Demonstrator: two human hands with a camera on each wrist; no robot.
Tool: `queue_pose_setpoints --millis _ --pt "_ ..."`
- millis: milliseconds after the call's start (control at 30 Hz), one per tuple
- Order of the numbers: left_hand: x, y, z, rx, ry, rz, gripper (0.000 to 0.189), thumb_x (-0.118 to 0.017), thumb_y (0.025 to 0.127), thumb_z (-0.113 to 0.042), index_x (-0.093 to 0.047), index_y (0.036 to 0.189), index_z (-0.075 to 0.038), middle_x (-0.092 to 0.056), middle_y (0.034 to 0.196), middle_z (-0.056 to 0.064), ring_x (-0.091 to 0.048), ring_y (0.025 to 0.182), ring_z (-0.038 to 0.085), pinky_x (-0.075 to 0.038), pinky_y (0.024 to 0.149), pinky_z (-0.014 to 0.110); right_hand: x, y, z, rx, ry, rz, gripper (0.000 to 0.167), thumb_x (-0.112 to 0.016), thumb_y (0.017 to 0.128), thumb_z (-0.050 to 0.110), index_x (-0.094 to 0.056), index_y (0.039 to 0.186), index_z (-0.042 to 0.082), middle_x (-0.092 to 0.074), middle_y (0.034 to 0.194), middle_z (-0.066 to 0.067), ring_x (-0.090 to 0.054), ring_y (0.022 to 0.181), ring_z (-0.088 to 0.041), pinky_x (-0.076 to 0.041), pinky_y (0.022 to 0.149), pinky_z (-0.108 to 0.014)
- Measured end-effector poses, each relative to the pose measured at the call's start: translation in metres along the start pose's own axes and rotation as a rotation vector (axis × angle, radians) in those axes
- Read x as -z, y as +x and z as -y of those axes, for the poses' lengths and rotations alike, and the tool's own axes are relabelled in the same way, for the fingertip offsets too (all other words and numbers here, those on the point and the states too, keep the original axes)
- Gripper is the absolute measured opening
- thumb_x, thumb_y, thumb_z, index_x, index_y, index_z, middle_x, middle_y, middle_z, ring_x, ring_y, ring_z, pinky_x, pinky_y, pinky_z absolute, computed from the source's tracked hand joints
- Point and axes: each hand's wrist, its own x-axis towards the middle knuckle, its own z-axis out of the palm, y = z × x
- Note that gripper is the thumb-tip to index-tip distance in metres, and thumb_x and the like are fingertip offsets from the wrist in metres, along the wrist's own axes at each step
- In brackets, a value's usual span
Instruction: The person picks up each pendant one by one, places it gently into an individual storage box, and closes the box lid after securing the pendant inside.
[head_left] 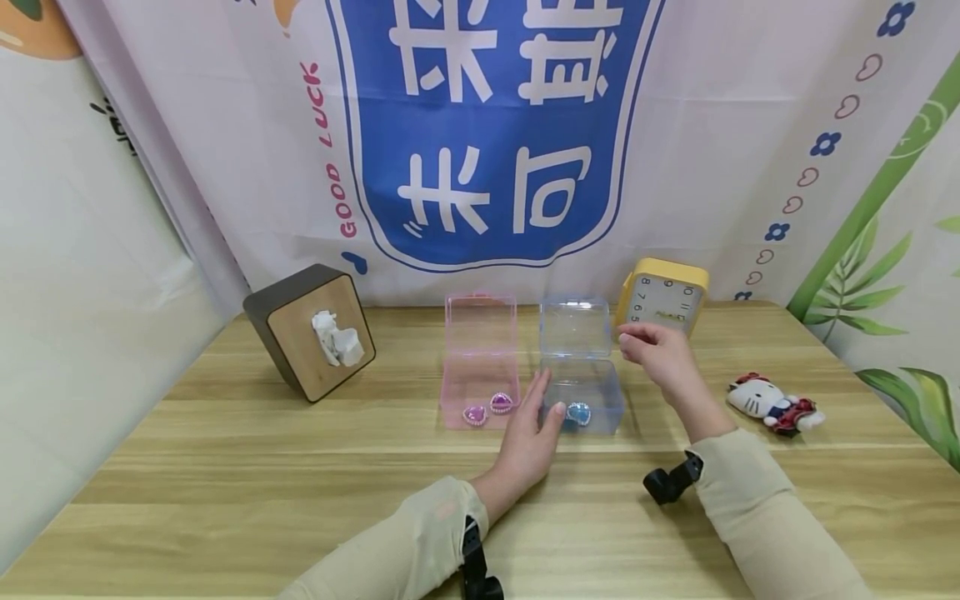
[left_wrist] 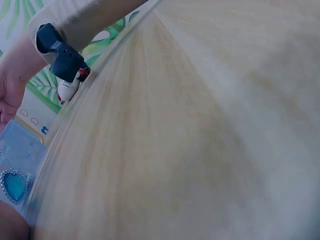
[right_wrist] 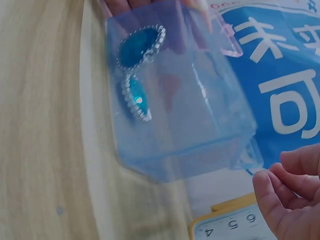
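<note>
A clear blue box (head_left: 582,383) stands on the table, its hinged lid (head_left: 576,329) raised at the back. Inside it, near the front, lies a blue heart-shaped gem (head_left: 577,413) edged with silver beads; in the right wrist view two blue gem shapes (right_wrist: 137,47) show through the wall. My left hand (head_left: 531,437) rests against the box's left front corner, fingers straight along the side and thumb at the front. Beside the lid's right edge is my right hand (head_left: 663,358), thumb and fingertips close together, no object visible between them. A pink box (head_left: 480,367), also lid-up, holds two purple heart gems (head_left: 476,415).
A tissue box (head_left: 311,333) stands tilted at the back left. Behind my right hand is a yellow clock (head_left: 670,292). A white cat doll (head_left: 772,404) lies to the right. The printed cloth (head_left: 480,287) hangs along the table's back edge.
</note>
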Motion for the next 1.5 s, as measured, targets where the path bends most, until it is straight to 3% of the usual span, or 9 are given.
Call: queue_pose_setpoints --millis 300,433,567,733,933,1200,1500 --pt "0.001 0.0 -0.002 0.005 0.0 0.002 0.055 -0.049 0.095 -0.019 -0.029 0.145 -0.009 -0.022 0.152 0.012 -0.024 0.138 0.03 -0.02 0.113 0.045 -0.007 0.012 -0.011 -0.06 0.13 -0.018 0.038 -0.049 0.095 0.009 -0.047 0.127 -0.011 -0.053 0.116 -0.019 -0.06 0.081 -0.002 -0.052 0.084 -0.018" --pt "0.0 0.0 -0.002 0.005 0.002 0.002 0.055 -0.049 0.095 -0.019 -0.029 0.145 -0.009 -0.022 0.152 0.013 -0.024 0.138 0.03 -0.02 0.113 0.046 -0.011 0.018 -0.016 -0.074 0.178 -0.018 0.038 -0.045 0.096 0.008 -0.044 0.129 -0.012 -0.052 0.121 -0.027 -0.06 0.08 0.001 -0.051 0.085 -0.018" --pt "0.001 0.0 -0.002 0.008 0.0 0.003 0.055 -0.049 0.095 -0.019 -0.029 0.145 -0.009 -0.022 0.152 0.012 -0.024 0.138 0.03 -0.019 0.113 0.046 -0.014 0.025 -0.018 -0.093 0.215 0.0 0.041 -0.038 0.098 0.009 -0.038 0.134 -0.01 -0.046 0.131 -0.031 -0.061 0.102 -0.018 -0.048 0.093 -0.025" --pt "0.001 -0.001 -0.001 0.004 -0.001 0.004 0.055 -0.049 0.096 -0.02 -0.029 0.145 -0.009 -0.022 0.152 0.013 -0.024 0.137 0.031 -0.02 0.113 0.047 -0.018 0.032 -0.017 -0.126 0.225 -0.004 0.042 -0.033 0.099 0.01 -0.036 0.137 -0.007 -0.044 0.134 -0.029 -0.048 0.121 -0.034 -0.045 0.097 -0.029" --pt "0.001 -0.001 -0.001 0.001 -0.004 0.005 0.055 -0.049 0.096 -0.02 -0.029 0.145 -0.009 -0.022 0.151 0.013 -0.025 0.137 0.032 -0.02 0.113 0.048 -0.019 0.035 -0.012 -0.136 0.219 -0.008 0.04 -0.032 0.1 0.01 -0.038 0.137 -0.005 -0.045 0.132 -0.027 -0.05 0.118 -0.031 -0.045 0.098 -0.029" --pt "0.001 -0.001 -0.002 -0.001 -0.003 0.005 0.055 -0.049 0.095 -0.02 -0.029 0.145 -0.009 -0.022 0.152 0.013 -0.024 0.138 0.03 -0.019 0.113 0.046 -0.016 0.035 -0.004 -0.109 0.217 -0.004 0.039 -0.033 0.1 0.01 -0.04 0.134 -0.007 -0.048 0.122 -0.022 -0.055 0.094 -0.013 -0.05 0.09 -0.021" --pt "0.0 -0.001 0.0 -0.001 -0.002 0.001 0.054 -0.049 0.095 -0.02 -0.029 0.145 -0.009 -0.023 0.151 0.013 -0.025 0.137 0.031 -0.02 0.113 0.047 -0.012 0.028 0.004 -0.094 0.205 0.021 0.04 -0.033 0.1 0.011 -0.038 0.134 -0.009 -0.044 0.13 -0.028 -0.053 0.106 -0.023 -0.047 0.095 -0.026"
